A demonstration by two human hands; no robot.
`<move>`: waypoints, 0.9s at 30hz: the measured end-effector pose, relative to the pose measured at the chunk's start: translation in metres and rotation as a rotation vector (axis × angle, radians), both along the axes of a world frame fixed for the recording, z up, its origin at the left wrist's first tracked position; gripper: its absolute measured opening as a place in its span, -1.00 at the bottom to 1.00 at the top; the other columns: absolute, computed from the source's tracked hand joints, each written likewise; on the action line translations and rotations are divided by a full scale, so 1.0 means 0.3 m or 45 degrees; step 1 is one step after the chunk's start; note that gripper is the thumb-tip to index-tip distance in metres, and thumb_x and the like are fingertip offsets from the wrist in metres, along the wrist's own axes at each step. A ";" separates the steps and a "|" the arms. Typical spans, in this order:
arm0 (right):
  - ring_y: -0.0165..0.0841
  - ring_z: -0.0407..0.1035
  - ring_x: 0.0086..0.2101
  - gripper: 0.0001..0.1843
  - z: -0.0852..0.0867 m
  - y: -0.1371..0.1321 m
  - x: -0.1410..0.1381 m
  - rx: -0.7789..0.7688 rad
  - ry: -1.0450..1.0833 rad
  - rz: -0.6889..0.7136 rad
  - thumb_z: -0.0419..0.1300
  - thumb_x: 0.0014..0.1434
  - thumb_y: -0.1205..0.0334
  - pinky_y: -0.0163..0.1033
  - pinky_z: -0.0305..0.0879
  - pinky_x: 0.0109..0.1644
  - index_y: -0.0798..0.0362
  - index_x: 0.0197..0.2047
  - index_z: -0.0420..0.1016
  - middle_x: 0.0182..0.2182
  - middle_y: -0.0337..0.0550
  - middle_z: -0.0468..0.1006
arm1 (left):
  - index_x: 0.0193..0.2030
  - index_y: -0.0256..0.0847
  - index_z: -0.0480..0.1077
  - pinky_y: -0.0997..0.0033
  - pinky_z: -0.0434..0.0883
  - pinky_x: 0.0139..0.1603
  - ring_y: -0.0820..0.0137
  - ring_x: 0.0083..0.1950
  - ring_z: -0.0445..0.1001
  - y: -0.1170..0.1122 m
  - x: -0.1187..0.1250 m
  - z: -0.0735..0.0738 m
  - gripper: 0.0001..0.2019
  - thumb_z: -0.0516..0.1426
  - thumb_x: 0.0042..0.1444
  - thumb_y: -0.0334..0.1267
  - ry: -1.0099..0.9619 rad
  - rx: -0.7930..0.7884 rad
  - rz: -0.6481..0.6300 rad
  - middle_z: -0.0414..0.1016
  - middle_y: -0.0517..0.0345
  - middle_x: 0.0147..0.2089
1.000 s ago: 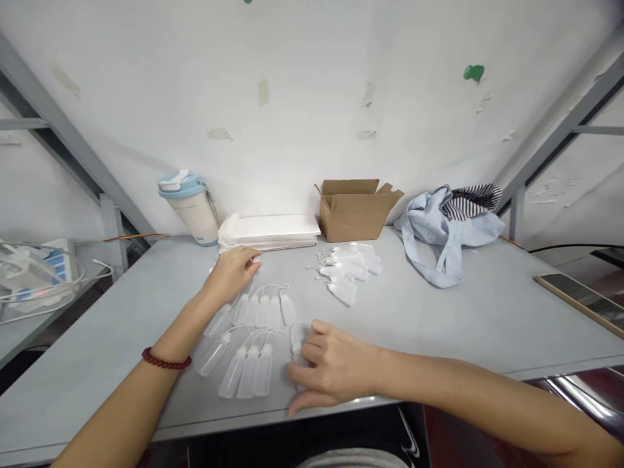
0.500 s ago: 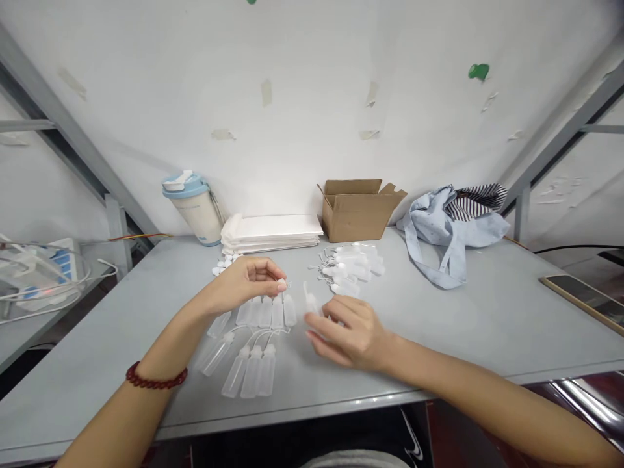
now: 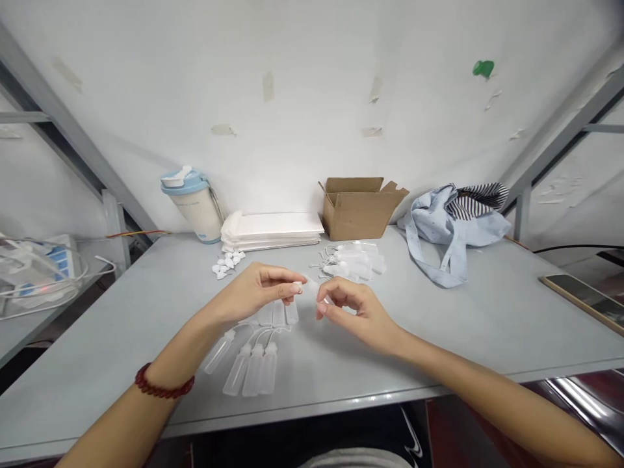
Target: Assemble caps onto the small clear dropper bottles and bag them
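Note:
Between thumb and fingertips, my left hand [image 3: 263, 289] pinches a small white cap [image 3: 298, 287]. Facing it, my right hand [image 3: 358, 312] grips a small translucent plastic bottle [image 3: 311, 286], mostly covered by the fingers and slightly blurred. Cap and bottle are close together; whether they touch I cannot tell. Below my left hand lie several small bottles [image 3: 266, 370] with thin white curved strands at their tops, and a further row [image 3: 277, 314] is partly hidden by the hand. Behind that hand is a small heap of loose white caps [image 3: 227, 264].
Several more bottles [image 3: 355, 260] lie in a pile beyond my right hand. At the back stand a tumbler [image 3: 195, 208], stacked white packets [image 3: 273, 231], an open cardboard box [image 3: 361, 214] and a blue cloth bag [image 3: 448, 234]. A phone [image 3: 585, 305] lies at the right edge.
My left hand has moved right with the cap, uncovering the loose caps behind it. My right hand has lifted slightly and turned, bringing the bottle up to the cap.

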State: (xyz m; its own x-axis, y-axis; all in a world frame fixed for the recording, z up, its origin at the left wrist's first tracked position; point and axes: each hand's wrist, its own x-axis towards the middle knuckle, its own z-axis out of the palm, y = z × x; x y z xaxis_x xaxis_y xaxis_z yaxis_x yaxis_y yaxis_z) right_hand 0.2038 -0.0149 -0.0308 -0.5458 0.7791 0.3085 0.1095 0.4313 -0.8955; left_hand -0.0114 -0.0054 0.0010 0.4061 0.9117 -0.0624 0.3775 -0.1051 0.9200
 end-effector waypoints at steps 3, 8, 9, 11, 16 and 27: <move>-0.47 0.23 -0.49 -0.94 0.000 0.007 0.001 -0.077 0.015 0.091 0.12 0.18 0.25 -0.33 0.16 -0.38 0.06 -0.31 0.35 -0.50 -0.25 0.45 | -0.25 -0.22 0.49 0.39 0.38 -0.21 0.43 -0.35 0.42 -0.001 0.009 -0.002 -0.78 0.21 0.04 -0.12 -0.077 -0.059 0.000 0.48 0.20 -0.40; -0.48 0.26 -0.47 -0.95 0.004 0.005 0.005 -0.117 -0.027 0.227 0.11 0.19 0.28 -0.34 0.16 -0.36 0.07 -0.31 0.35 -0.46 -0.23 0.47 | -0.33 -0.22 0.49 0.44 0.38 -0.27 0.46 -0.38 0.41 -0.002 0.010 -0.006 -0.83 0.22 0.02 -0.15 -0.100 -0.083 -0.043 0.47 0.23 -0.44; -0.47 0.27 -0.46 -0.95 0.007 0.003 0.006 -0.127 -0.035 0.254 0.11 0.19 0.29 -0.33 0.17 -0.35 0.08 -0.31 0.35 -0.45 -0.23 0.46 | -0.34 -0.22 0.49 0.45 0.38 -0.28 0.46 -0.39 0.41 -0.002 0.009 -0.006 -0.83 0.22 0.02 -0.16 -0.092 -0.092 -0.071 0.47 0.23 -0.45; -0.46 0.30 -0.42 -0.93 0.013 -0.001 0.007 -0.142 -0.053 0.296 0.09 0.21 0.28 -0.33 0.19 -0.33 0.08 -0.31 0.34 -0.44 -0.22 0.45 | -0.37 -0.23 0.49 0.47 0.38 -0.32 0.47 -0.41 0.41 -0.002 0.005 -0.003 -0.84 0.22 0.02 -0.17 -0.073 -0.115 -0.127 0.47 0.23 -0.48; -0.44 0.29 -0.40 -0.90 0.002 -0.004 0.008 0.115 -0.243 0.273 -0.02 0.27 0.28 -0.32 0.20 -0.31 0.06 -0.23 0.29 -0.38 -0.18 0.46 | -0.40 -0.26 0.51 0.50 0.36 -0.38 0.50 -0.47 0.38 0.000 0.003 0.003 -0.84 0.22 0.02 -0.19 -0.007 -0.111 -0.142 0.45 0.23 -0.54; -0.36 0.28 -0.43 -0.80 -0.062 0.027 -0.004 0.433 -0.523 -0.018 -0.08 0.28 0.28 -0.27 0.16 -0.36 0.12 -0.03 0.11 -0.35 -0.08 0.42 | -0.41 -0.26 0.50 0.50 0.39 -0.39 0.46 -0.47 0.42 -0.002 0.042 -0.014 -0.82 0.18 0.04 -0.18 0.026 -0.029 0.001 0.47 0.20 -0.54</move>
